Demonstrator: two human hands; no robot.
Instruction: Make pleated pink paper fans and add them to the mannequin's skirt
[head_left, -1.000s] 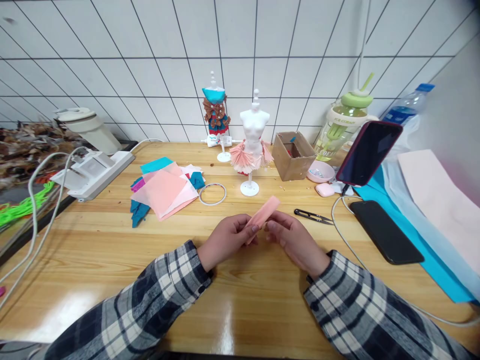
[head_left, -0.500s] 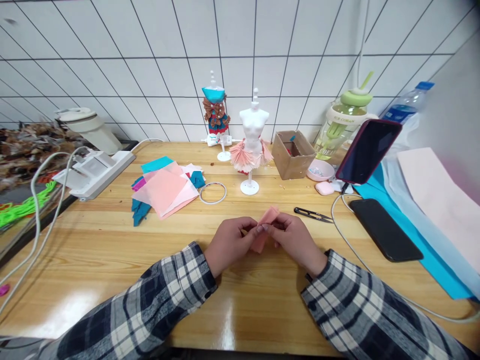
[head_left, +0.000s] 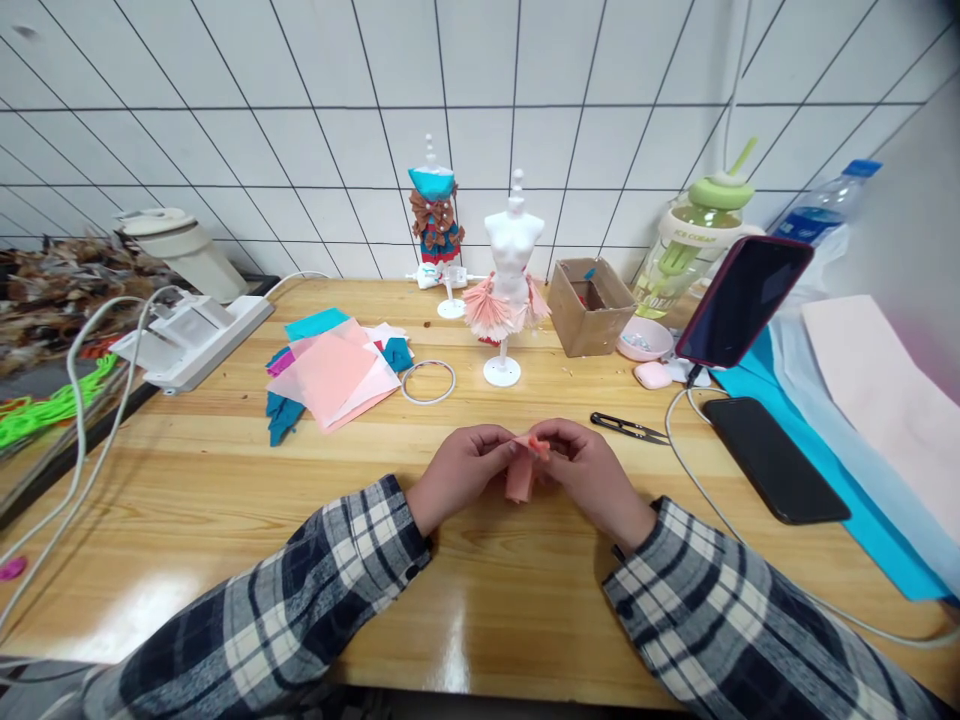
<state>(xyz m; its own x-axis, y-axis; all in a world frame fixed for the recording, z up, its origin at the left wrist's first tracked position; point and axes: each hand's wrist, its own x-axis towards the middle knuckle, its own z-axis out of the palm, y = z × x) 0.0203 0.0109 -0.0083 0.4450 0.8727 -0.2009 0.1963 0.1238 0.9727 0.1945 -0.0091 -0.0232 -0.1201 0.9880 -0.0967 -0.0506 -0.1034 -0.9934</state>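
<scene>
A folded strip of coral paper (head_left: 519, 478) is pinched between my two hands over the front middle of the table. My left hand (head_left: 463, 474) grips its left side with thumb and fingers. On the other side, my right hand (head_left: 591, 478) holds the crumpled upper end. Behind them stands a small white mannequin (head_left: 513, 245) with a pleated pink skirt (head_left: 489, 309). A second mannequin (head_left: 433, 225), in blue, brown and red, is farther back. Black thread snips (head_left: 628, 428) lie right of my hands.
Coloured sheets (head_left: 330, 375) and a white ring (head_left: 428, 382) lie left. A cardboard box (head_left: 590, 308), pink bowl (head_left: 645, 339), propped phone (head_left: 744, 300), flat black phone (head_left: 776, 460) and bottle (head_left: 694, 240) are right. A power strip (head_left: 196, 342) and cables are far left.
The coral paper has turned more upright, its top end now bunched between my fingers. My fingertips have shifted on it. The whole view has moved slightly.
</scene>
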